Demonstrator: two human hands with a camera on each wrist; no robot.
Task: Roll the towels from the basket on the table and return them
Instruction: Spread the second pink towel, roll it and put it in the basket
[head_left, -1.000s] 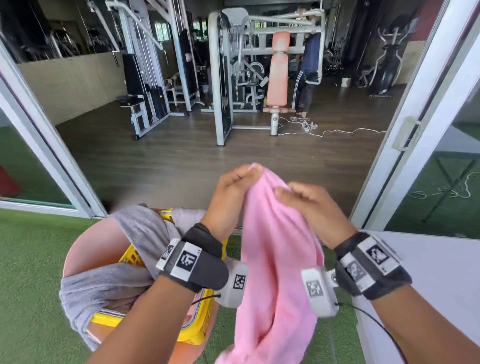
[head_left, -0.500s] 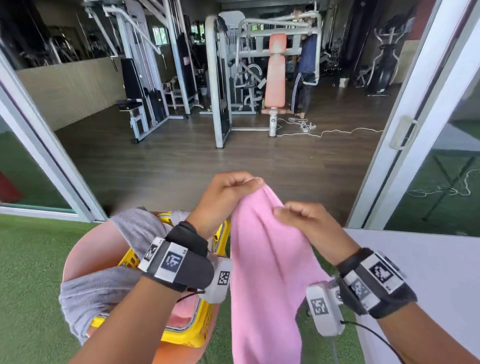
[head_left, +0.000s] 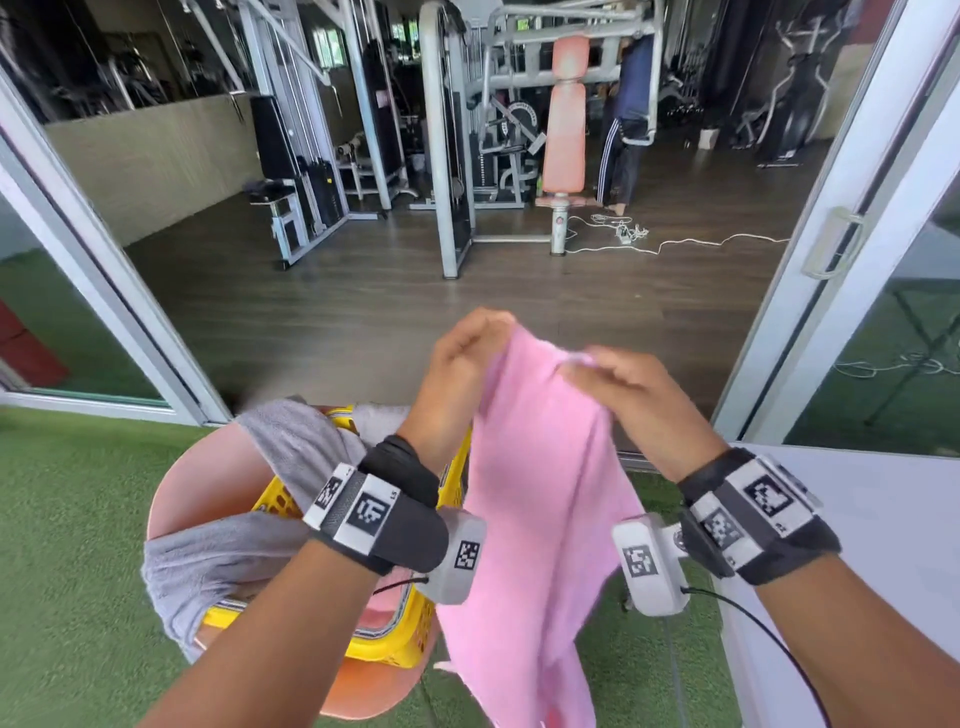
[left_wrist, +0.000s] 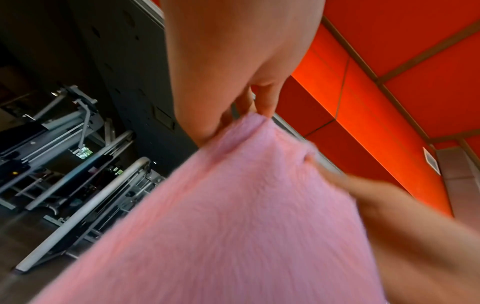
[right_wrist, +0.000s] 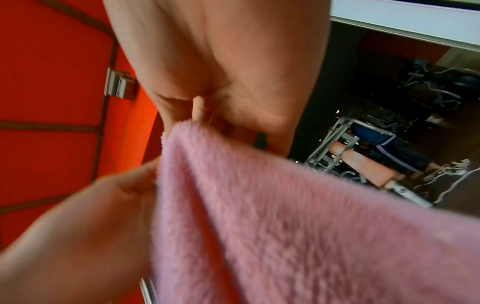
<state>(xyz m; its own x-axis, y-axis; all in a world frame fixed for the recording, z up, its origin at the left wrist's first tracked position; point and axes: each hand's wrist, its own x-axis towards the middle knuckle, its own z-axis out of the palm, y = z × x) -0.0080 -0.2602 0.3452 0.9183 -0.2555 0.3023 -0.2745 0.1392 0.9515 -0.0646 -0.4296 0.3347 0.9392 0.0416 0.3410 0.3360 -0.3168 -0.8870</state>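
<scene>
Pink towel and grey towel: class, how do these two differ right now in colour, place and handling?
1. The pink towel is pink; the grey towel is grey.
2. The pink towel hangs in the air; the grey towel drapes over the rim of the yellow basket.
3. The left hand and right hand pinch the pink towel's top edge; nothing holds the grey one.
Neither is rolled yet.

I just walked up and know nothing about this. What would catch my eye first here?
A fluffy pink towel hangs in the middle, pinched along its top edge by the left hand and the right hand. Lower left, a yellow basket sits on a round pink stool, with a grey towel draped over its rim. Behind, an open doorway shows gym machines, among them an orange padded bench.
</scene>
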